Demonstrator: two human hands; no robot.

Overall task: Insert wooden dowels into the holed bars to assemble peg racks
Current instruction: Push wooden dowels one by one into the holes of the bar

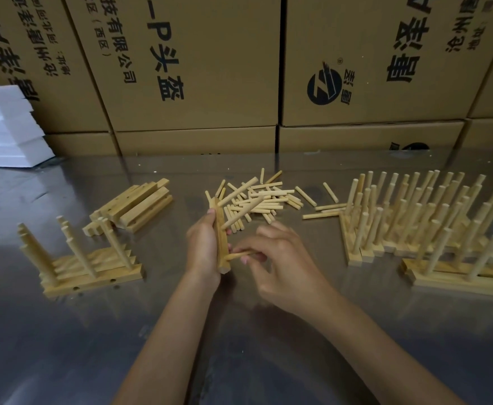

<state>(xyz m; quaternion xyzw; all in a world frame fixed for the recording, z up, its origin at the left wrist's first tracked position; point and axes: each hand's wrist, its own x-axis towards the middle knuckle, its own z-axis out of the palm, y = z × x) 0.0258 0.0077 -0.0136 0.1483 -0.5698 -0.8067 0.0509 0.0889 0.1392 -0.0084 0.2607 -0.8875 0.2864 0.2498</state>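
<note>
You are gripping the holed bar (220, 235) upright in your left hand (203, 249), just in front of the loose dowel pile (254, 200), while your right hand (280, 258) is pinching a dowel (241, 255) at its lower hole. Both are looking light, stiff and smooth; be holding the dowel near its free end.

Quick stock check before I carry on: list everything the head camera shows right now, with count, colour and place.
held bar: one, pale wood, upright in left hand, one dowel already in it
dowel being inserted: one, pale wood, at the bar's lower end
loose dowels: a pile, pale wood, table centre
empty bars: a small stack, pale wood, left of the pile
finished racks: many, pale wood, right side
racks on the left: a few, pale wood, near left
table: one, shiny grey
cartons: several, brown, behind the table
foam blocks: stacked, white, far left
left hand: grips the bar
right hand: pinches the dowel
</note>
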